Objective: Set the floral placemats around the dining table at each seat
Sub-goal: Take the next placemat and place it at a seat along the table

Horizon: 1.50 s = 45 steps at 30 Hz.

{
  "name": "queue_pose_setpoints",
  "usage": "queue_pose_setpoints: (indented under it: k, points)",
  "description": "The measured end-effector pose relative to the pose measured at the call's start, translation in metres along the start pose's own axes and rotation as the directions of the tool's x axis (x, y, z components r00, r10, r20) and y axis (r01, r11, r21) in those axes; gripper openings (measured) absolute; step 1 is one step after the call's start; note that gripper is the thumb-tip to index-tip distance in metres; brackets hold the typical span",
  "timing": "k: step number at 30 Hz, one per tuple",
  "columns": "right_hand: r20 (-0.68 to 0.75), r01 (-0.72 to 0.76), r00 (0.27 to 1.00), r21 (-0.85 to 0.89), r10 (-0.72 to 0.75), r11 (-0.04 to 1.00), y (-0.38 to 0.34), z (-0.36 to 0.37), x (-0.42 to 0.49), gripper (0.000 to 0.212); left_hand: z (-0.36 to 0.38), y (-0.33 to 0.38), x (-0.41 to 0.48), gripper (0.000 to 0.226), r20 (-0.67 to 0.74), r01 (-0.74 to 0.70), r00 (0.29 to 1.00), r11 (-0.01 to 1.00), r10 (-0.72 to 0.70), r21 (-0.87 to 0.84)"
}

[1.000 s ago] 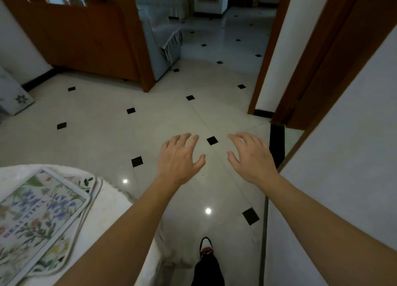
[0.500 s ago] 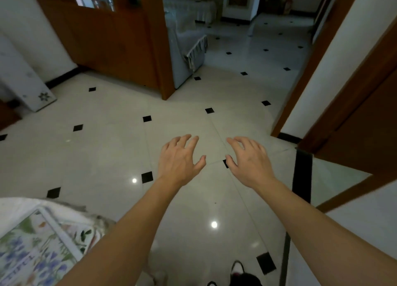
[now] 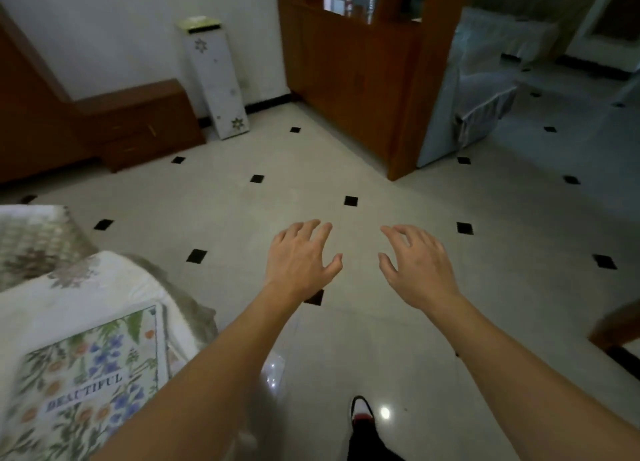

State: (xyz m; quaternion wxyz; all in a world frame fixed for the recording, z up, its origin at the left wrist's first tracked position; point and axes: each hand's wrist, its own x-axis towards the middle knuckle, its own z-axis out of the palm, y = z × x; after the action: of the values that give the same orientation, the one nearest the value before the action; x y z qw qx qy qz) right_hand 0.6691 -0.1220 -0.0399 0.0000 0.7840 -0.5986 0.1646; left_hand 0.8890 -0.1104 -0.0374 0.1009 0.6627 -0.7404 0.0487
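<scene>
**View swings back left; mat returns to frame, hands carry nothing**

The floral placemat (image 3: 93, 367) lies flat at lower left on the white-covered worktop (image 3: 114, 287), near its rounded corner. The word "BEAUTIFUL" reads across its middle. A second mat edge shows just under its right side, so this looks like a small stack, though blur keeps me from counting.

What changed: half a second ago only a sliver of the mat showed at the bottom left. Now much more of it is in frame, along with a patterned cloth stretch of the worktop further back. The wooden partition (image 3: 349, 72) has slid from left of centre to right of centre. So your head has turned left, toward the worktop.

Your left hand (image 3: 301, 256) and right hand (image 3: 419, 263) hang over the tiled floor (image 3: 381, 339), well apart from the mat. Both are palm down, fingers spread and loosely curled, holding nothing, the same posture as a second ago. One shoe (image 3: 360, 407) shows below.

Judgement: you are between placements, walking round. The left forearm crosses over the mat's corner in view; contact cannot be told. Next step is likely a reach down-left.
</scene>
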Motion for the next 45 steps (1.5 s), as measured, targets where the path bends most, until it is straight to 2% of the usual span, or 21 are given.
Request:
queue_pose_setpoints:
  k: [5,10,14,19,28,33,39,45]
  points:
    - [0.055,0.157,0.986,0.051,-0.160,0.986,-0.004,0.023,0.097,0.049,0.000,-0.037,0.055,0.065,0.017,0.177,0.984,0.983,-0.178,0.045]
    - [0.080,0.358,0.925,0.140,-0.371,0.923,-0.051,0.054,0.173,0.048,0.005,-0.087,0.050,0.064,0.036,0.392,0.917,0.915,-0.397,0.097]
    - [0.096,0.516,0.831,0.235,-0.548,0.824,-0.113,0.087,0.198,0.048,0.003,-0.125,0.014,0.065,0.017,0.584,0.806,0.798,-0.592,0.148]
    - [0.095,0.664,0.684,0.329,-0.723,0.671,-0.199,0.122,0.206,0.047,-0.002,-0.173,-0.041,0.062,-0.040,0.756,0.648,0.636,-0.761,0.153]
    - [0.057,0.841,0.367,0.407,-0.929,0.357,-0.353,0.172,0.194,0.043,0.006,-0.247,-0.135,0.064,-0.077,0.945,0.319,0.311,-0.945,0.099]
    - [0.086,0.897,0.189,0.390,-0.978,0.208,-0.435,0.190,0.184,0.048,0.014,-0.281,-0.180,0.067,-0.082,0.996,0.091,0.090,-0.992,0.023]
    - [0.093,0.906,0.019,0.420,-0.996,0.056,-0.502,0.214,0.163,0.048,0.028,-0.287,-0.231,0.064,-0.072,0.983,-0.179,-0.176,-0.981,-0.044]
    - [0.188,0.880,-0.138,0.473,-0.972,-0.033,-0.531,0.244,0.148,0.051,0.040,-0.252,-0.260,0.060,-0.080,0.863,-0.486,-0.464,-0.870,-0.199]
